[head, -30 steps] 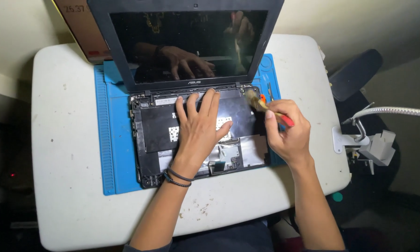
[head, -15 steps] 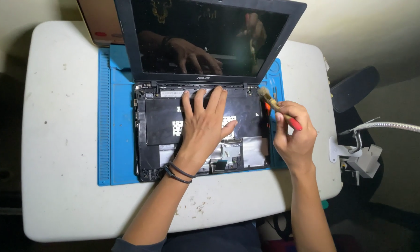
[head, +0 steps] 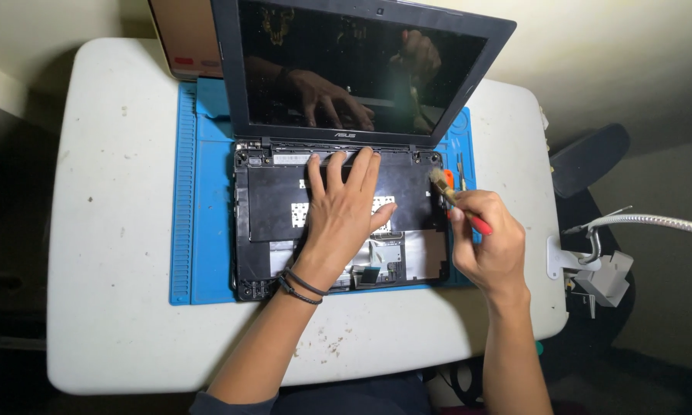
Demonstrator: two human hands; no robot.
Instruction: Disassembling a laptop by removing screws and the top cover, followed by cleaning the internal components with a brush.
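Observation:
An opened laptop [head: 269, 207] with its keyboard cover removed lies on a blue work mat [head: 207, 230], its dark screen [head: 346, 69] tilted up at the back. My left hand [head: 342, 211] rests flat, fingers spread, on the black inner panel of the laptop base. My right hand [head: 488, 242] grips a small brush with a red handle [head: 480, 224]; its bristles [head: 438, 178] touch the right rear corner of the base near the hinge.
The mat sits on a white table [head: 107, 230] with small specks on it. A cardboard box [head: 184, 38] stands behind the laptop at the left. A white clamp lamp arm [head: 607, 261] is fixed at the table's right edge, with a dark chair [head: 588, 157] beyond.
The view has shifted, so the laptop sits lower in the picture. My left hand stays flat on the base; the brush stays at the right rear corner, moving slightly.

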